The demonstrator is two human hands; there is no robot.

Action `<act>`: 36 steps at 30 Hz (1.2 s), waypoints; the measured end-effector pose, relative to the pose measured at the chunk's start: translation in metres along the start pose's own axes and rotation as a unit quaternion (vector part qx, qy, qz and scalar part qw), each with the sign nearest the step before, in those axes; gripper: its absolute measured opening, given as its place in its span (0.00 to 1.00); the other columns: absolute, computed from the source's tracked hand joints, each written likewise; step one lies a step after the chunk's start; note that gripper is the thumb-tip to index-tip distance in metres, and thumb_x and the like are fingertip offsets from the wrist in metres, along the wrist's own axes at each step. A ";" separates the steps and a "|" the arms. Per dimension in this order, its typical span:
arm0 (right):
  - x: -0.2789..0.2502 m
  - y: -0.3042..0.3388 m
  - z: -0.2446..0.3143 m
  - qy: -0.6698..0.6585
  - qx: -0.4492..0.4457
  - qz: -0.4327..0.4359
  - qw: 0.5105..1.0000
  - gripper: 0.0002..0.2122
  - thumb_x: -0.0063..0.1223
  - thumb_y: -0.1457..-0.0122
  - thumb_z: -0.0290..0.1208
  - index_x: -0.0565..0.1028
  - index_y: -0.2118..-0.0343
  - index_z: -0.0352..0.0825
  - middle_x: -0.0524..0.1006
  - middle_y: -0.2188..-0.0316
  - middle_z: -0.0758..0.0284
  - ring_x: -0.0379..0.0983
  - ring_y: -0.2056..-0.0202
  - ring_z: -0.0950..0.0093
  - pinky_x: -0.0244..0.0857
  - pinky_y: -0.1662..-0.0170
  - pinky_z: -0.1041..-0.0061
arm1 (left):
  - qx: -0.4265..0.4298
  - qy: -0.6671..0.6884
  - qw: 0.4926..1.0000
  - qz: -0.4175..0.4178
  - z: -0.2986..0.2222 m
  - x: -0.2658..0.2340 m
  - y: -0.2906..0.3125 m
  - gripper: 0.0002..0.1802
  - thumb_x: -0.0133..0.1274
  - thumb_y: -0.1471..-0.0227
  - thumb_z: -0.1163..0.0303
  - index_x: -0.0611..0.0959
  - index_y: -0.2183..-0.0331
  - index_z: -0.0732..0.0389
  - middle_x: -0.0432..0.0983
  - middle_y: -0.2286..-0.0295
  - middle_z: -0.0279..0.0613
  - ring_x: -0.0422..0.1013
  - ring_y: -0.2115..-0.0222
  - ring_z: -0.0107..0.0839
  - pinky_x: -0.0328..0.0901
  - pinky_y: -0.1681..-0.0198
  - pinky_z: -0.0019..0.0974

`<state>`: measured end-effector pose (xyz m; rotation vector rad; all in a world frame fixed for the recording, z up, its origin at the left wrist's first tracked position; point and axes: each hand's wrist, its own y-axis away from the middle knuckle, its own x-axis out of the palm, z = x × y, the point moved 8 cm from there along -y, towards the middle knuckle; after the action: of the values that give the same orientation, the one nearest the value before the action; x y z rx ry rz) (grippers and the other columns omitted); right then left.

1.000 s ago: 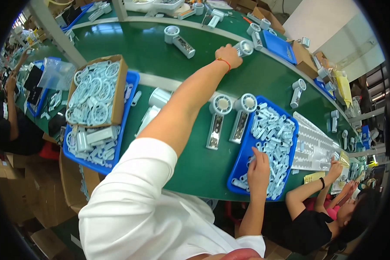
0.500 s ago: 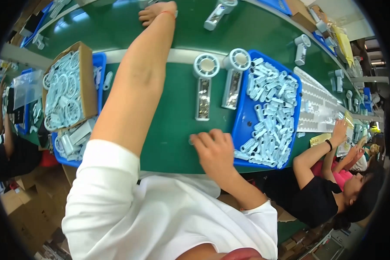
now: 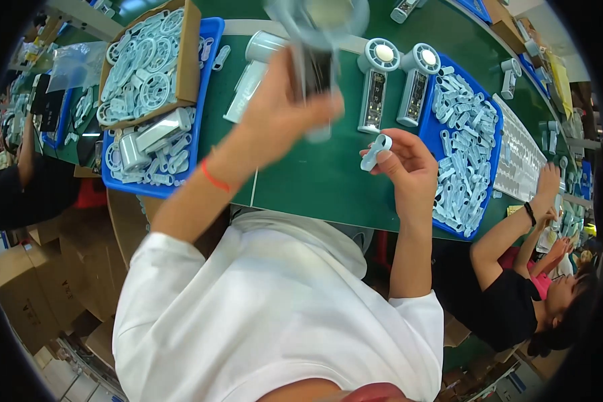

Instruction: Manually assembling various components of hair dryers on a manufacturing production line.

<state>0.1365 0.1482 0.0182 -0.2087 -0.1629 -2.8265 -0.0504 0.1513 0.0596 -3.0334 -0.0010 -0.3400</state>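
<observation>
My left hand (image 3: 271, 117) is closed around a pale-blue handheld fan (image 3: 317, 63), raised above the table and smeared by motion. In my right hand (image 3: 414, 171) a small light-blue plastic piece (image 3: 375, 153) with a rounded end is pinched between thumb and fingers. Just beyond that hand, two handheld fans lie side by side, one left (image 3: 374, 90) and one right (image 3: 414, 94), their round heads pointing away and their handles showing the inner parts. Behind my left wrist lies another white fan housing (image 3: 246, 90), partly hidden by the hand.
To the right, a blue tray (image 3: 499, 130) holds many small light-blue pieces. On the left, a cardboard box (image 3: 190, 57) of ring-shaped parts rests on another blue tray (image 3: 211, 67). A white slotted rack (image 3: 519, 144) and a co-worker's arm (image 3: 509, 231) are farther right.
My left hand has come back from the far side of the table with a fan in it. The right hand has lifted and now shows the small plastic piece. The view has shifted.
</observation>
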 end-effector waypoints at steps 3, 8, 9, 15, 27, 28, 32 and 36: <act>0.005 0.008 0.000 -0.023 0.006 -0.006 1.000 0.14 0.55 0.50 0.24 0.71 0.59 0.28 0.77 0.70 0.63 0.76 0.68 0.70 0.67 0.71 0.82 | -0.089 0.013 0.996 0.018 0.048 0.014 0.044 0.39 0.61 0.61 0.74 0.60 0.48 0.65 0.67 0.62 0.41 0.67 0.66 0.26 0.65 0.64 0.29; 0.004 0.021 -0.016 0.007 0.029 -0.027 0.999 0.14 0.57 0.51 0.22 0.72 0.60 0.27 0.77 0.69 0.63 0.74 0.70 0.76 0.67 0.70 0.83 | -0.063 0.015 0.997 0.047 0.070 0.034 0.055 0.44 0.63 0.60 0.64 0.58 0.47 0.67 0.64 0.55 0.46 0.63 0.55 0.32 0.60 0.52 0.34; 0.004 0.022 -0.022 0.003 0.044 -0.046 0.998 0.14 0.57 0.51 0.22 0.73 0.60 0.27 0.77 0.69 0.63 0.73 0.70 0.78 0.67 0.71 0.83 | -0.100 -0.030 0.992 0.069 0.077 0.034 0.058 0.47 0.63 0.59 0.62 0.54 0.44 0.66 0.59 0.52 0.46 0.61 0.53 0.33 0.59 0.51 0.34; 0.002 0.028 -0.028 0.059 0.055 -0.096 0.992 0.12 0.58 0.52 0.21 0.73 0.64 0.25 0.77 0.72 0.63 0.72 0.72 0.80 0.67 0.70 0.83 | 0.013 -0.205 0.976 0.067 0.076 0.035 0.062 0.47 0.65 0.63 0.61 0.56 0.47 0.70 0.63 0.54 0.54 0.63 0.54 0.45 0.60 0.52 0.39; 0.007 0.021 -0.033 0.072 0.104 -0.066 0.990 0.10 0.60 0.53 0.23 0.72 0.69 0.26 0.75 0.76 0.65 0.72 0.76 0.80 0.67 0.73 0.84 | 0.037 -0.289 0.956 -0.029 0.073 0.031 0.070 0.39 0.60 0.64 0.68 0.61 0.52 0.69 0.67 0.60 0.57 0.69 0.62 0.50 0.66 0.62 0.42; 0.007 0.021 -0.034 0.084 0.105 -0.062 0.989 0.10 0.60 0.53 0.23 0.72 0.69 0.25 0.76 0.76 0.65 0.72 0.76 0.80 0.67 0.73 0.84 | 0.036 -0.289 0.956 -0.029 0.073 0.031 0.071 0.39 0.60 0.64 0.68 0.61 0.52 0.69 0.67 0.60 0.57 0.69 0.62 0.50 0.66 0.62 0.42; 0.010 0.020 -0.032 0.113 0.125 -0.062 0.984 0.10 0.60 0.53 0.24 0.72 0.70 0.25 0.76 0.76 0.65 0.72 0.76 0.80 0.67 0.73 0.84 | 0.026 -0.321 0.947 -0.023 0.074 0.031 0.070 0.38 0.59 0.65 0.68 0.61 0.52 0.71 0.67 0.61 0.59 0.69 0.64 0.53 0.67 0.65 0.44; 0.009 0.016 -0.035 0.100 0.114 -0.068 0.986 0.11 0.60 0.53 0.25 0.72 0.70 0.25 0.76 0.76 0.64 0.72 0.76 0.81 0.66 0.74 0.84 | 0.057 -0.356 0.932 -0.018 0.069 0.032 0.068 0.38 0.59 0.65 0.69 0.61 0.53 0.73 0.66 0.61 0.59 0.69 0.65 0.54 0.67 0.66 0.44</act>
<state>0.1286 0.1258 -0.0130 0.1420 -0.4692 -2.9080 -0.0034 0.0897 -0.0066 -2.8528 -0.1192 0.7384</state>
